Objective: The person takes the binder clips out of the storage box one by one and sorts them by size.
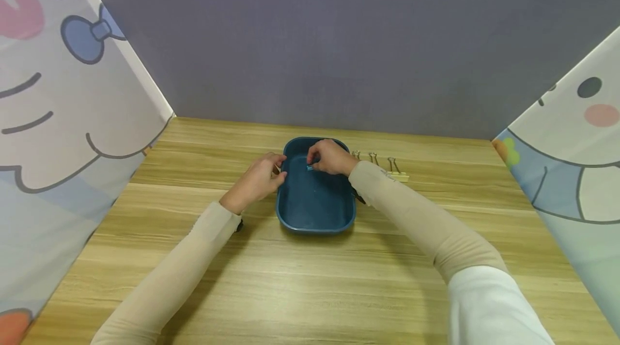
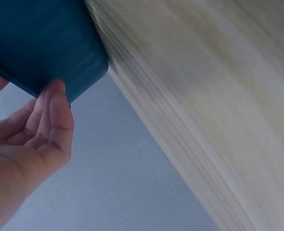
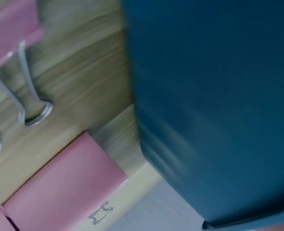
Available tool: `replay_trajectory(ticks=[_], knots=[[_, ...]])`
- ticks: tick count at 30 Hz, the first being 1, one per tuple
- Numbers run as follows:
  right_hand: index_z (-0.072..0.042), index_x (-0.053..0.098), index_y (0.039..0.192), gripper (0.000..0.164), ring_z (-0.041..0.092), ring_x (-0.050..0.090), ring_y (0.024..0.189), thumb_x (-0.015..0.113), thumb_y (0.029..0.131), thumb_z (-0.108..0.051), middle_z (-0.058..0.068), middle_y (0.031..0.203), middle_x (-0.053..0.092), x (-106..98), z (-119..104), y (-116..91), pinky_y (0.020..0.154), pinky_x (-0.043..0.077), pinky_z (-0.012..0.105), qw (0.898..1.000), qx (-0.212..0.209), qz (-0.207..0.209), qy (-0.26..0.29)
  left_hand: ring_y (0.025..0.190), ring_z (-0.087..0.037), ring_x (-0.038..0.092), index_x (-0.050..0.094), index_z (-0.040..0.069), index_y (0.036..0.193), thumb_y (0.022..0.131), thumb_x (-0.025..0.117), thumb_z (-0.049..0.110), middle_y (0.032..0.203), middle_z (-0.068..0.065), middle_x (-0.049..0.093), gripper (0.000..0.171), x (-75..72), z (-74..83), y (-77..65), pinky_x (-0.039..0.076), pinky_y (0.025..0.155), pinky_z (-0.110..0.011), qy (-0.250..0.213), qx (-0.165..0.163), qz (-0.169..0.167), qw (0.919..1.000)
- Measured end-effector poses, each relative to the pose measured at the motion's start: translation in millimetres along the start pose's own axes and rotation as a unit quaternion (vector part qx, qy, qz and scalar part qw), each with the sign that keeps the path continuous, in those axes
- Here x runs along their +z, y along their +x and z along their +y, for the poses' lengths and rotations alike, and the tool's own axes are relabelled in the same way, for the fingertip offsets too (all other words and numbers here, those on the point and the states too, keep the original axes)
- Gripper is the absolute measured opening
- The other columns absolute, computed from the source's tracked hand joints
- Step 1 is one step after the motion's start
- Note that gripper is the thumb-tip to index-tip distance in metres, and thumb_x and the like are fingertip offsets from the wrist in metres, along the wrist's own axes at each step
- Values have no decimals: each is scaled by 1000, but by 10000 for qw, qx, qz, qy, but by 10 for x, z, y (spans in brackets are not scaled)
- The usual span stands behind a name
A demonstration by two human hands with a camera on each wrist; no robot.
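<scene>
A deep dark-blue tray (image 1: 317,210) with rounded corners stands on the wooden table. My left hand (image 1: 261,175) holds its left rim, with fingers against the outer wall (image 2: 82,72) in the left wrist view. Inside the tray, towards the far end, my right hand (image 1: 331,157) has its thumb and fingers bent together at a small light-blue piece (image 1: 310,168). The right wrist view shows the tray's outer wall (image 3: 204,106) and hides most of that hand.
Several binder clips (image 1: 398,176) stand in a row right of the tray. The right wrist view shows a pink binder clip (image 3: 14,29) and a flat pink piece (image 3: 65,185) near the tray. A grey panel (image 1: 310,49) rises behind the table (image 1: 271,286); printed cloths flank it.
</scene>
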State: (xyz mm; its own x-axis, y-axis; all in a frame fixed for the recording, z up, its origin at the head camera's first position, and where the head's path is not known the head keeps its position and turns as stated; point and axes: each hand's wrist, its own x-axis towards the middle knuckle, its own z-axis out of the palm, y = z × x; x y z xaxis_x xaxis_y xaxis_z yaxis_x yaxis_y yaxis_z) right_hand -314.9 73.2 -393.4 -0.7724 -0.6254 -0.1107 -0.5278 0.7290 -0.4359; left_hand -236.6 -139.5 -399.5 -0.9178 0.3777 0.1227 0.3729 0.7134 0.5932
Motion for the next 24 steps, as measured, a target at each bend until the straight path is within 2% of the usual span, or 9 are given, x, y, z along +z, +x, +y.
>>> replay_trajectory(ticks=[5,13,19,24], knots=[[-11,70,97,12,20,59,97,68,86,-8,2,101,65,21,36,14,85,46,34,9996,183,-184,-91,91,-23,59,50,-7,130,91,61,10,109,-16,56,44,1,-3,4,50,69,-31,-27,10,10,10000],[-12,71,102,16,19,59,99,69,86,-10,4,108,65,48,78,31,85,46,32,9990,151,-352,-235,90,-22,59,51,-7,129,91,61,11,108,-15,56,43,6,-20,10,50,68,-30,1,38,14,10000],[-13,71,95,11,16,60,90,71,84,-10,1,97,66,64,90,37,80,47,31,9992,-27,-241,-323,91,-23,58,51,-8,129,91,61,10,110,-18,56,43,3,-14,16,50,69,-31,-9,10,29,10000],[-13,70,88,7,14,59,80,72,83,-8,-2,86,64,78,80,32,73,47,29,9994,-23,-298,-189,90,-23,59,51,-7,129,90,62,9,111,-18,56,43,1,-11,6,50,69,-32,16,4,21,10000]])
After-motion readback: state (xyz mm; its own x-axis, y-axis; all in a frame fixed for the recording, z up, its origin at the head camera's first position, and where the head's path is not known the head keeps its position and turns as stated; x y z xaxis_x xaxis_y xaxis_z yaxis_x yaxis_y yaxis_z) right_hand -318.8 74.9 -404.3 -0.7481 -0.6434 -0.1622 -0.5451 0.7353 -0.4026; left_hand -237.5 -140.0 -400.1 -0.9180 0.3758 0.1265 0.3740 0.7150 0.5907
